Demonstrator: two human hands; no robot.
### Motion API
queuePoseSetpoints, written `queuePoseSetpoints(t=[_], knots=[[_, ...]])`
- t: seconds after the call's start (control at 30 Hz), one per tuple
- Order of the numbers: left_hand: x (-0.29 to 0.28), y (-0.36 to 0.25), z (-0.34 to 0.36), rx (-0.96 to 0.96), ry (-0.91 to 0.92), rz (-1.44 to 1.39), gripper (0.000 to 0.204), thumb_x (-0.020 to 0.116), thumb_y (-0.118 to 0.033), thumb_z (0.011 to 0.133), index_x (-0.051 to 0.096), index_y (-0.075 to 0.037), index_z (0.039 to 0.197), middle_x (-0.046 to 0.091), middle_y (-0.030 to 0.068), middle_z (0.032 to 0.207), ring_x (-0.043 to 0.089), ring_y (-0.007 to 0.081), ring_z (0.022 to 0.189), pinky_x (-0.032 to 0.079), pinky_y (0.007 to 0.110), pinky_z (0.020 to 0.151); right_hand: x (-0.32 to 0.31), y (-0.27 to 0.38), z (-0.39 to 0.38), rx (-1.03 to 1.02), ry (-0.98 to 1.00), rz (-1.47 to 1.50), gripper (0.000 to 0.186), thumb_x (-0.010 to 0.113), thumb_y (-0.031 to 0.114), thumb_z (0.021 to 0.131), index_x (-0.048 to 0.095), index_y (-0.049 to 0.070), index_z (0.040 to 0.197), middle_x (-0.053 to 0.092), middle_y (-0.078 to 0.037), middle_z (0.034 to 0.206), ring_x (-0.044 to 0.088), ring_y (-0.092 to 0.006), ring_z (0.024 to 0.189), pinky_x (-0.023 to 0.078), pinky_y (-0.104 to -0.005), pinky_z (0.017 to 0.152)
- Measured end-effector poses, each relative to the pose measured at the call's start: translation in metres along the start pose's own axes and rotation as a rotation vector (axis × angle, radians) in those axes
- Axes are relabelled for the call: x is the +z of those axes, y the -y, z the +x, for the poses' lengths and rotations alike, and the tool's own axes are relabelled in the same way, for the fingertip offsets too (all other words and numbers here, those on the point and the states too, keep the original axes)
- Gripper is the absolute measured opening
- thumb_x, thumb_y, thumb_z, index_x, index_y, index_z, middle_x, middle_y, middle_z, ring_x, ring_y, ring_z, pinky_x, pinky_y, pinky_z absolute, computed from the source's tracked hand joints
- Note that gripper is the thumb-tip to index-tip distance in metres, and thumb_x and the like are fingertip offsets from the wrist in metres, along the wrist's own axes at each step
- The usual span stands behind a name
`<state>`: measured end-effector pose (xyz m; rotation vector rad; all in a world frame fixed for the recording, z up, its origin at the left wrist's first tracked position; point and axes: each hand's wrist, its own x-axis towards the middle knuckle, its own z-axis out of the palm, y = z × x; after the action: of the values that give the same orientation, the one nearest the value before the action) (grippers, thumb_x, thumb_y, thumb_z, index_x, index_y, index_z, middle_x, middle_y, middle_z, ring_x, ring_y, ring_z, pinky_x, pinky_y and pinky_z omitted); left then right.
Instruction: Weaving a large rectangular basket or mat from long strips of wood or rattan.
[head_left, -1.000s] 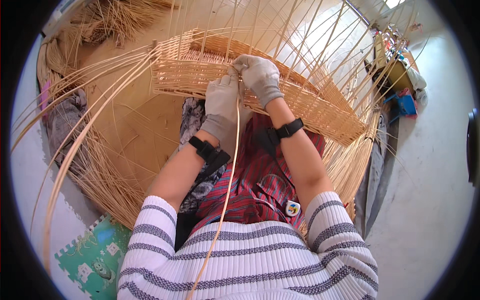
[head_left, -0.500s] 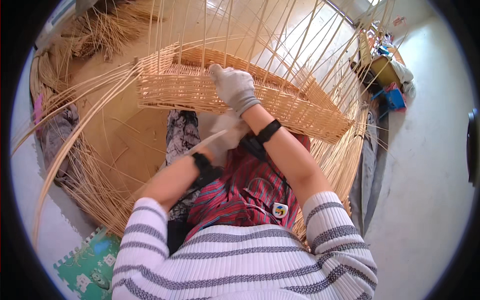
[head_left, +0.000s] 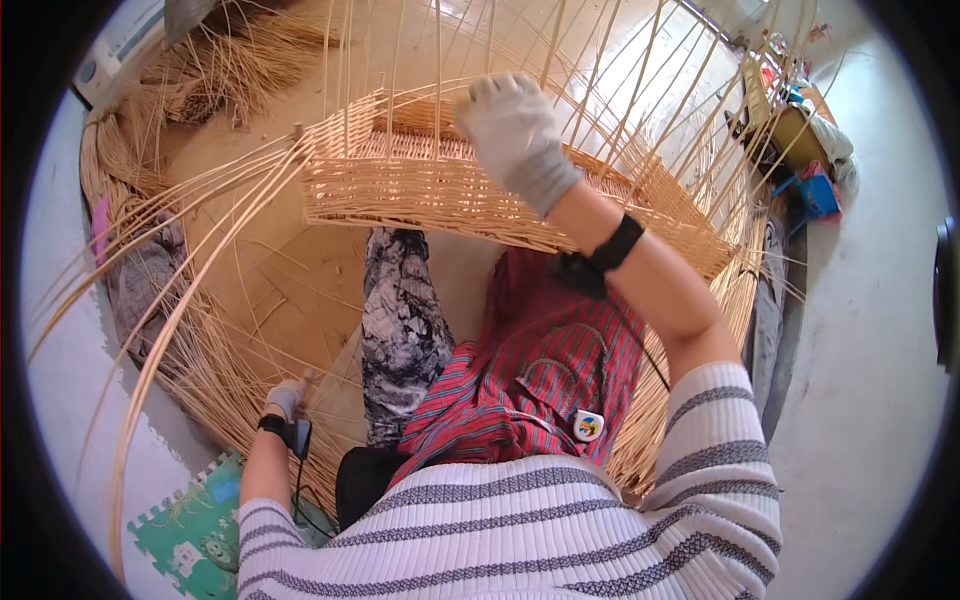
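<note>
At far left, bent rods in a long curve from the basket toward the dark rim; beside them, a green foam mat, cut off by the bottom edge. Holds the gloved left hand low and out to the left, forearm rising from the lower edge, black band at the wrist, over or among loose rods. Too small and smeared at the fingers to read; cannot tell whether closed on a rod or free.

Next, a patterned trouser leg, covered at the top by the near wall of the woven basket. Set aslant across the upper middle, lower at its right end, with upright rods cut off by the top edge.

Holds the gloved right hand raised at the basket's near rim, well apart from the left, elbow bent out to the right, fingers curled, knuckles uppermost. Blocks from view a stretch of rim and inside; cannot tell whether gripping weave or rod, or clear of both. Below, a red striped cloth over the lap, partly under the right forearm. Far right, a blue plastic piece, too small to make out well.
</note>
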<state>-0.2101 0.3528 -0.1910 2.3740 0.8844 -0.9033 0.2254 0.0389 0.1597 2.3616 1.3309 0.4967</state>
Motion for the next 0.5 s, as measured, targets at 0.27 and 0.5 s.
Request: queuePoseSetpoints(t=[0.27, 0.5], knots=[[-0.212, -0.304, -0.065, 1.107, -1.091, -0.053, 0.034, 0.061, -0.005, 0.097, 0.066, -0.009, 0.13, 0.069, 0.0134, 0.118, 0.064, 0.0328, 0.112, 0.05, 0.044, 0.097, 0.01, -0.015, 0.042, -0.098, 0.17, 0.015, 0.046, 0.059, 0.027, 0.101, 0.057, 0.04, 0.146, 0.076, -0.007, 0.094, 0.067, -0.0303, 0.103, 0.055, -0.0401, 0.093], [-0.238, -0.4, -0.028, 0.724, -0.668, 0.105, 0.05, 0.056, -0.015, 0.099, 0.054, -0.022, 0.149, 0.076, 0.0118, 0.107, 0.072, 0.0306, 0.095, 0.054, 0.043, 0.09, 0.012, -0.013, 0.027, 0.036, 0.205, 0.13, 0.04, 0.06, 0.028, 0.099, 0.061, 0.029, 0.139, 0.074, -0.005, 0.088, 0.068, -0.0285, 0.098, 0.049, -0.0415, 0.102]])
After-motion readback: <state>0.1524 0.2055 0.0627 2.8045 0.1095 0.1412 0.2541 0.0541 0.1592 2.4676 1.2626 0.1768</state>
